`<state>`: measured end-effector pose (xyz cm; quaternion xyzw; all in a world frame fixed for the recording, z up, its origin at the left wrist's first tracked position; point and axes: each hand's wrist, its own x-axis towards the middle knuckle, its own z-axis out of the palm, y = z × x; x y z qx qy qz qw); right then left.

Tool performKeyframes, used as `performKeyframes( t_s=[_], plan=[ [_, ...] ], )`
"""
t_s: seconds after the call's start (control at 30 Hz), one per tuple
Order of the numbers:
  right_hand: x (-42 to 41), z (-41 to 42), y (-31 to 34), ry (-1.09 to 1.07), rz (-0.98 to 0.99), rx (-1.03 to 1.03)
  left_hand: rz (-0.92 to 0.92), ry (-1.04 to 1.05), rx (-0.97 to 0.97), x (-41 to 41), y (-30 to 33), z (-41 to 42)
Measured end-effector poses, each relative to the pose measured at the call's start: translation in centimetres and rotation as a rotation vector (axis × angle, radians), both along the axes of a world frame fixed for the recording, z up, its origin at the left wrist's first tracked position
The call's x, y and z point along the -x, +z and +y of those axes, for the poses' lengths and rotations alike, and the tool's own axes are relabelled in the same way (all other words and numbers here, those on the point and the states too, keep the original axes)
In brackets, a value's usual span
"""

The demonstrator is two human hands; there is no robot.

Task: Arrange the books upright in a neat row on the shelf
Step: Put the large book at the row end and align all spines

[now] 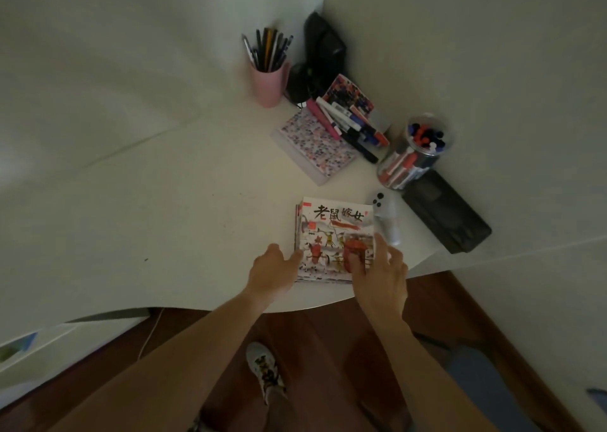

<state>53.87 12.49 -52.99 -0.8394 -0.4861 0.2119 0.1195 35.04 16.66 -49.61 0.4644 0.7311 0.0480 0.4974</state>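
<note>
Item: our right hand (pixel 381 267). It lies on the near right corner of the stack of books (pixel 335 237), thumb flat on the top cover, fingers spread over the right edge; we judge it a loose hold, not yet a firm grip.

Item: our left hand (pixel 271 274). Fingers relaxed and fairly straight, their tips touching the left edge of the same stack. It holds nothing.

Item: the stack of books. Several thin picture books lying flat, one on another, on the white worktop (pixel 184 214), near its front edge. The top cover shows painted figures and black brush lettering.

Item: white controller (pixel 387 218), just beside the stack on its right.

Item: black case (pixel 446 214), further right, near the wall.

Item: clear jar of markers (pixel 414 155), behind the case.

Item: patterned notebook (pixel 315 145), lying flat behind the stack, with loose markers (pixel 348 126) heaped at its far corner.

Item: pink cup of pens (pixel 267 83), at the back beside a dark object we cannot identify.

Status of work: we count no book upright. No shelf is plainly in view, so we cannot say where the row will go. In our judgement the task is at its start: the stack is yet to be lifted, carried, stood on edge and squared into a row.
</note>
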Motion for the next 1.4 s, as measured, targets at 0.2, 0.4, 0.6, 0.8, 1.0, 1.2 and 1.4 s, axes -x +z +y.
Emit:
performKeyframes(
  t_s=[0.2, 0.4, 0.6, 0.8, 1.0, 1.2, 1.4],
  plan=[
    [-1.5, -0.1, -3.6, -0.081, 0.169, 0.085, -0.006, 0.175, -0.029, -2.9, -3.1, -0.3],
    [-1.5, 0.0, -3.5, -0.002, 0.234, 0.078, -0.186, 0.317, 0.084, -2.4, -3.9, 1.3],
    [0.5, -0.4, -1.2, 0.002, 0.495, 0.144, -0.452, 0.351, 0.042, 0.0, -3.2, 0.6],
    [6.5, 1.0, 1.7, -0.087, 1.059, 0.110, -0.775, 0.365, -0.036, 9.0, -2.1, -2.9],
    [13.3, 5.6, 1.5, 0.239, 1.211, -0.007, -0.518, 0.123, -0.381, 19.1, -2.0, -2.7],
    [19.4, 7.1, -0.5, 0.285, 1.121, -0.078, -0.412, 0.133, -0.444, 24.1, -4.2, -1.5],
    [20.6, 6.0, -1.6, 0.268, 1.136, -0.111, -0.388, 0.186, -0.513, 24.9, -6.3, -2.3]
  ],
)
